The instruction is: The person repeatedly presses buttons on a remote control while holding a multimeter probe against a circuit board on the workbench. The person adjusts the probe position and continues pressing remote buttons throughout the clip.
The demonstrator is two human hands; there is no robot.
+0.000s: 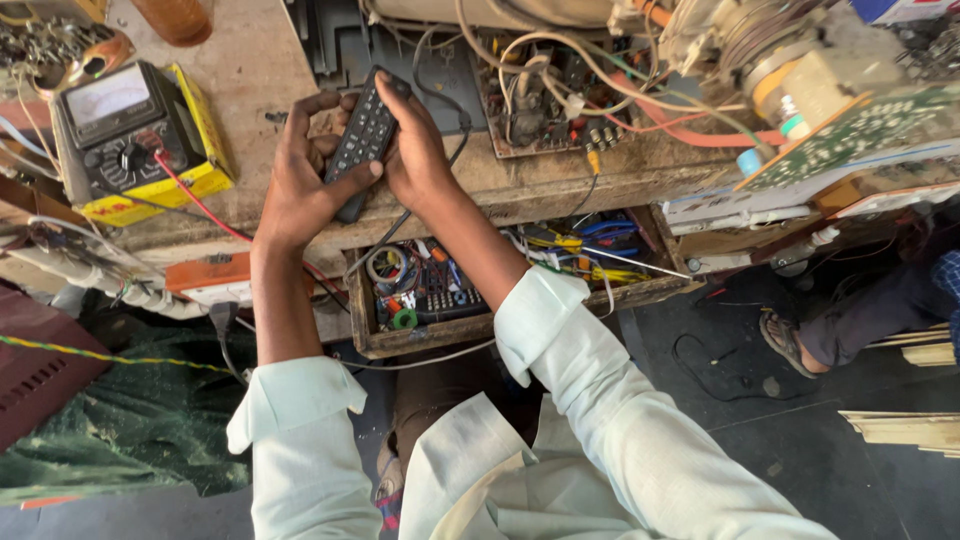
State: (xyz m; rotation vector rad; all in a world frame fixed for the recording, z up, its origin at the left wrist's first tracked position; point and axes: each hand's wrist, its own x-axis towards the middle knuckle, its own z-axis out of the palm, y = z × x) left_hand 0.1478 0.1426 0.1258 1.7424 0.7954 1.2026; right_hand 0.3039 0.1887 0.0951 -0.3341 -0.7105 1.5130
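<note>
Both hands clasp a slim black plastic remote control (363,137) over the worn wooden counter (250,75). The left hand (300,185) grips its lower end; the right hand (418,150) wraps its upper edge. A yellow-cased multimeter (130,135) lies to the left.

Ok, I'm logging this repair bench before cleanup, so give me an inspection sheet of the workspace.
Surface: worn wooden bench, scuffed.
Job's things: black remote control, held over the bench edge.
Clutter: multimeter in a yellow case; open drawer full of small parts; exposed circuit boards.
Grippers: left hand and right hand both grip the remote.
Cables: red lead from the multimeter; tangled wires on the boards.
Surroundings: dark floor; another person's sandalled foot.
</note>
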